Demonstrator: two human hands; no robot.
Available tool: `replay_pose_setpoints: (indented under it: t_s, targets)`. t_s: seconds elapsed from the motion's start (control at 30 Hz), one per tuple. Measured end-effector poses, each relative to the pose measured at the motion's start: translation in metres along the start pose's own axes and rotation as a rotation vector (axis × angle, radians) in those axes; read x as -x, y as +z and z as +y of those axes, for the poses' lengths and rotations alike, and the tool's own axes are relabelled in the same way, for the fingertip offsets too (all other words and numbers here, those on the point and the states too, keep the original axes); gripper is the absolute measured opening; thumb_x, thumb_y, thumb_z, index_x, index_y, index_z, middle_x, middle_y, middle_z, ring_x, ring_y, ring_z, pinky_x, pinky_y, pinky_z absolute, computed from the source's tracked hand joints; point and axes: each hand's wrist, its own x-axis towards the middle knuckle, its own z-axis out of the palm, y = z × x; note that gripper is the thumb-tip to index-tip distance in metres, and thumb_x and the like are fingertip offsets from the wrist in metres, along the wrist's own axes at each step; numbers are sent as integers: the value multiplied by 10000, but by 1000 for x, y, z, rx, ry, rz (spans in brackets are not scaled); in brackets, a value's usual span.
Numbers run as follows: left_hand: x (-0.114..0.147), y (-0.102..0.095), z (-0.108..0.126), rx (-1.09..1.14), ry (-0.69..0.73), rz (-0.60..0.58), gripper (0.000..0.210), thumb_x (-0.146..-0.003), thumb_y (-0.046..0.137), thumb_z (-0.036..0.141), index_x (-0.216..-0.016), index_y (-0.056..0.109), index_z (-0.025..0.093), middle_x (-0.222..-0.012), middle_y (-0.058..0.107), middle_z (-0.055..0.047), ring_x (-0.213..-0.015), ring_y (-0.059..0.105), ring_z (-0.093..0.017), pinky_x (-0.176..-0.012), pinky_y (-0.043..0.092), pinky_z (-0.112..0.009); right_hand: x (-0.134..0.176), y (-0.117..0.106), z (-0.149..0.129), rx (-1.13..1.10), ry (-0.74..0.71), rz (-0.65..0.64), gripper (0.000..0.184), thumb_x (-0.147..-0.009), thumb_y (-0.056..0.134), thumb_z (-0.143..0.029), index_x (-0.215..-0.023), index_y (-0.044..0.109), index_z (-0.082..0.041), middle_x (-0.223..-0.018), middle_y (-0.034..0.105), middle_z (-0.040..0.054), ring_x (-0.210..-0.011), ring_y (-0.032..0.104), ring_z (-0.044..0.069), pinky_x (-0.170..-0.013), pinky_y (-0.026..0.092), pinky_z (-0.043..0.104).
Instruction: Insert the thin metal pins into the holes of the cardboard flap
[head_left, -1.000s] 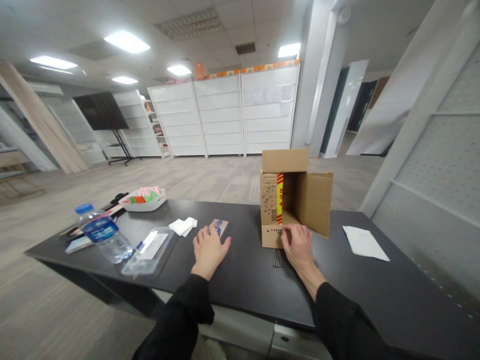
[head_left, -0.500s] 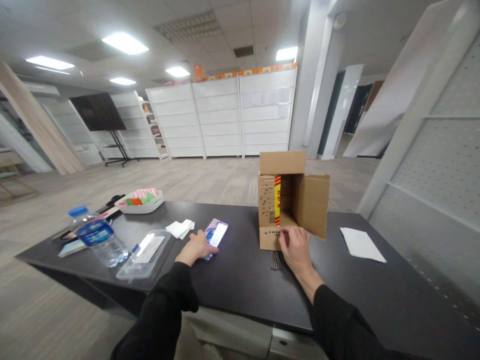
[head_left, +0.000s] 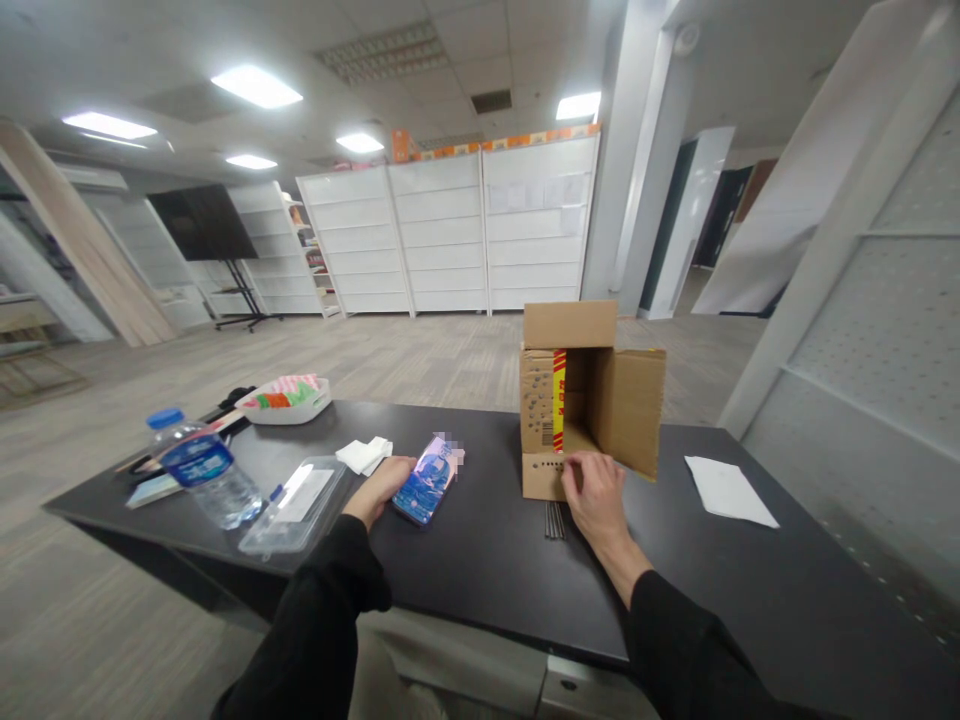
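Note:
A smartphone (head_left: 426, 485) with a lit purple-blue screen is tilted toward me, left of the box. My left hand (head_left: 382, 488) grips its left edge, fingers partly hidden behind it. The cardboard box (head_left: 537, 400) lies on its side, opening facing me, with red-and-yellow tape along one edge. My right hand (head_left: 596, 490) is closed at the lower front flap (head_left: 541, 482), thumb and fingertips pinched together beside a row of small holes. Whatever lies between those fingertips is hidden. Several thin metal nails or screws (head_left: 554, 521) lie side by side just below the flap.
On the left of the dark table (head_left: 480, 560) are a water bottle (head_left: 202, 465), a clear plastic case (head_left: 296, 510), crumpled tissue (head_left: 365, 455) and a white basket (head_left: 289, 408) of coloured packets. White paper (head_left: 730, 490) lies at right. The box's side flap (head_left: 636, 410) sticks out rightward.
My left hand has shifted from over the phone to its left edge, and the phone has turned toward me. Its screen changed from a bright page to a picture. My right hand stays at the flap.

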Motion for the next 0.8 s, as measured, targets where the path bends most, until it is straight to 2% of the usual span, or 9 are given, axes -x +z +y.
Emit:
replay_pose_setpoints:
  t_s: [0.17,0.27,0.37,0.5,0.57,0.67,0.8]
  targets:
    - [0,0,-3,4,14,-44,172,-760,644,257,-655,641,121,-568,658,-58,-504,602,-171,-505,449,-241,0,0,0,-1,-9,14,89,-921,461,-212,-938,546,-198,-900,633,67,-879,514,246,-798,319,364]
    - [1,5,-7,174,-43,-8,144,-810,612,230,-733,640,111,-572,658,-57,-491,613,-168,-494,475,-247,1,2,1,-3,-10,14,77,-915,471,-206,-936,545,-197,-899,634,63,-887,517,243,-809,324,368]
    - [4,13,-7,445,-143,-2,110,-851,564,201,-845,625,110,-616,671,-56,-511,639,-166,-538,534,-274,3,4,4,-3,-6,14,73,-909,479,-206,-933,547,-198,-907,633,62,-892,520,241,-808,326,369]
    - [15,21,4,734,-175,-222,267,-913,453,241,-1076,600,89,-854,721,-118,-738,714,-222,-705,591,-380,3,4,4,-3,1,8,82,-902,482,-209,-938,555,-199,-902,633,63,-888,522,243,-804,325,370]
    - [23,26,10,855,-112,-311,357,-936,400,293,-1191,556,97,-986,711,-143,-876,712,-249,-797,580,-457,3,3,3,-7,2,3,85,-901,480,-209,-938,556,-201,-901,634,62,-882,521,242,-804,323,370]
    - [33,33,14,990,5,-419,464,-909,425,359,-1301,488,120,-1139,669,-162,-1053,664,-291,-905,523,-561,1,1,2,-20,5,7,84,-914,473,-223,-931,552,-204,-905,637,64,-880,522,242,-804,321,369]
    - [42,45,7,990,79,-555,601,-807,498,213,-1389,387,116,-1276,598,-188,-1210,574,-326,-979,457,-617,1,0,1,-19,0,13,85,-928,469,-237,-926,548,-204,-895,638,65,-878,524,246,-797,319,368]
